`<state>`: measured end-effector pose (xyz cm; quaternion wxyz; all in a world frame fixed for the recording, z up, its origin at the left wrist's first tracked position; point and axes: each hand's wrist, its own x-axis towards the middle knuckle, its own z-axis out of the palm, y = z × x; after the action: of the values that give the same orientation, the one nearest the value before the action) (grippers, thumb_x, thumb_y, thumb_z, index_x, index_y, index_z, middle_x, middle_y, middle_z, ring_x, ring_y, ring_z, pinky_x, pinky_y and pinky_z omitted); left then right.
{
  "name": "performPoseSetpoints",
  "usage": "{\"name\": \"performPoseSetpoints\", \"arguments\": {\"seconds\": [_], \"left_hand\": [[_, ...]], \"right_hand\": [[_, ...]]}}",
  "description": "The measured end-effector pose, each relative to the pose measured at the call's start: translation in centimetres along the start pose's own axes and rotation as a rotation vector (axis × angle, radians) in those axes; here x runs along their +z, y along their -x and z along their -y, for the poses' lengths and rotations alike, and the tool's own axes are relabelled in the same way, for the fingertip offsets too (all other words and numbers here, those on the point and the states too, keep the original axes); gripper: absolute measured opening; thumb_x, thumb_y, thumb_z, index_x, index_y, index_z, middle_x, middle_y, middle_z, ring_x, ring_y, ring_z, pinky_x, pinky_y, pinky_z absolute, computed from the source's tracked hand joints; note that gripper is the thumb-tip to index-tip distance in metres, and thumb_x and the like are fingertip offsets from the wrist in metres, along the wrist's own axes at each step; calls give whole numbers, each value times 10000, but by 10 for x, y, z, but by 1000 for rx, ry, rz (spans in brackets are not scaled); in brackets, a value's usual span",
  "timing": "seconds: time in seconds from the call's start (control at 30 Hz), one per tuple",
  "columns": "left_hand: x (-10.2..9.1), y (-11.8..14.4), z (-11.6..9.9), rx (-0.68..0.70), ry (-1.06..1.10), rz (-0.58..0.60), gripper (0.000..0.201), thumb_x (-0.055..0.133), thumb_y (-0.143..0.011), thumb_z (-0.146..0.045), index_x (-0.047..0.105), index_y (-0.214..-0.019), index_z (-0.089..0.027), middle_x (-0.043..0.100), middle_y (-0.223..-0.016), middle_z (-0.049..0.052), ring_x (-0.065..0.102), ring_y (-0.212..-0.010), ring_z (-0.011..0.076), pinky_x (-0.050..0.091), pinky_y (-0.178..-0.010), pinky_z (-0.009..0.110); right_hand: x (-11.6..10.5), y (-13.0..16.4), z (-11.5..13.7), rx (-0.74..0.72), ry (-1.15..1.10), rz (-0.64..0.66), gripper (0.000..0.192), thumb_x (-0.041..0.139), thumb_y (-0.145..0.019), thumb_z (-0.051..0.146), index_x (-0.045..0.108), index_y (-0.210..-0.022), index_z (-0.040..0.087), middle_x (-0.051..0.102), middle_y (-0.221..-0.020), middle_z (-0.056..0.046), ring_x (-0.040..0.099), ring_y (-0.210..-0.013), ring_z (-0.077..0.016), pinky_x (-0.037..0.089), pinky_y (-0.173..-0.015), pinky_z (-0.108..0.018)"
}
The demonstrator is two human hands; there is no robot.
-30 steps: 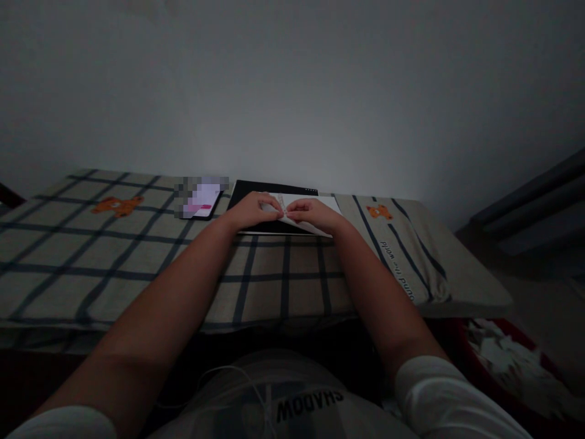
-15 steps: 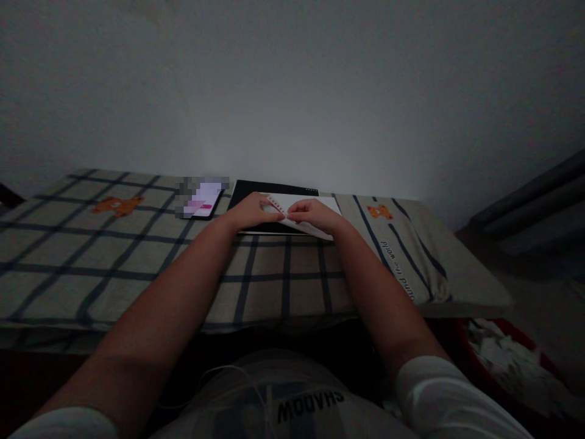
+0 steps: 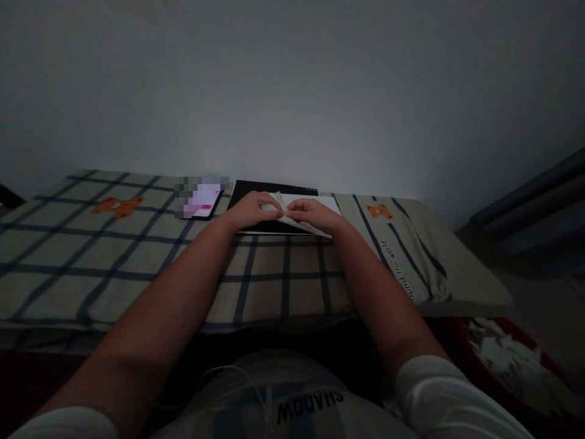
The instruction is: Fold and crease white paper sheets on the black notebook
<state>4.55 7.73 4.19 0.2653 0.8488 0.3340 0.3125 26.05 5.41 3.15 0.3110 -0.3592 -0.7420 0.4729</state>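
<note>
A white sheet of paper (image 3: 280, 200) lies bent over a dark board or notebook cover (image 3: 269, 186). One edge of the sheet seems to have a row of punched holes, and that edge is turned up between my hands. My left hand (image 3: 253, 210) pinches the paper from the left, thumb and fingers closed on it. From the right, my right hand (image 3: 313, 213) grips the same sheet with its fingertips, close to the left thumb. Part of the sheet is hidden beneath my fingers.
A phone (image 3: 205, 201) with a lit screen lies left of the board on the checked tablecloth (image 3: 150, 244). The wall (image 3: 292, 91) rises behind the table. Below the right end stands a red bin (image 3: 503, 324) holding crumpled paper (image 3: 507, 360).
The turned-up, punched edge of the paper has shifted slightly to the right and now stands steeper between my fingers. Both hands stay almost in place.
</note>
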Motion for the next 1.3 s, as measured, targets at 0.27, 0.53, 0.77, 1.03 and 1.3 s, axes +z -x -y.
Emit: {"name": "performPoseSetpoints", "arguments": {"seconds": [0.27, 0.53, 0.77, 1.03, 1.3], "left_hand": [[-4, 1, -1, -32, -3, -1, 276, 693, -675, -406, 730, -817, -173, 696, -888, 43, 632, -847, 196, 478, -787, 281], [-10, 6, -9, -135, -41, 65, 305, 675, -670, -379, 711, -857, -141, 699, -760, 33, 623, -703, 167, 458, -622, 238], [-6, 5, -7, -23, -97, 132, 264, 673, -681, -366, 733, -841, -165, 703, -795, 29, 634, -749, 166, 462, -663, 233], [-4, 4, -2, -28, -34, 123, 280, 674, -698, -404, 729, -833, -165, 692, -804, 36, 640, -761, 174, 477, -688, 248], [-1, 4, 2, -27, 21, 148, 277, 680, -688, -391, 722, -836, -161, 698, -796, 33, 635, -759, 170, 477, -683, 248]], "right_hand": [[-3, 1, 0, 65, 28, -50, 249, 665, -733, 388, 672, -842, 164, 607, -773, -10, 494, -683, -113, 403, -662, -251], [-1, 0, 1, 36, 160, -56, 302, 645, -746, 431, 682, -833, 145, 620, -745, -16, 510, -674, -118, 391, -657, -260], [5, 2, 6, 33, 218, -54, 347, 652, -745, 465, 703, -851, 139, 674, -833, -52, 567, -755, -142, 426, -721, -275], [2, -1, 0, 19, 189, -60, 297, 655, -753, 437, 702, -854, 162, 683, -866, -46, 582, -791, -150, 438, -736, -272], [4, 1, 4, 13, 204, -14, 282, 638, -767, 415, 671, -857, 150, 656, -862, -42, 562, -793, -148, 424, -753, -280]]}}
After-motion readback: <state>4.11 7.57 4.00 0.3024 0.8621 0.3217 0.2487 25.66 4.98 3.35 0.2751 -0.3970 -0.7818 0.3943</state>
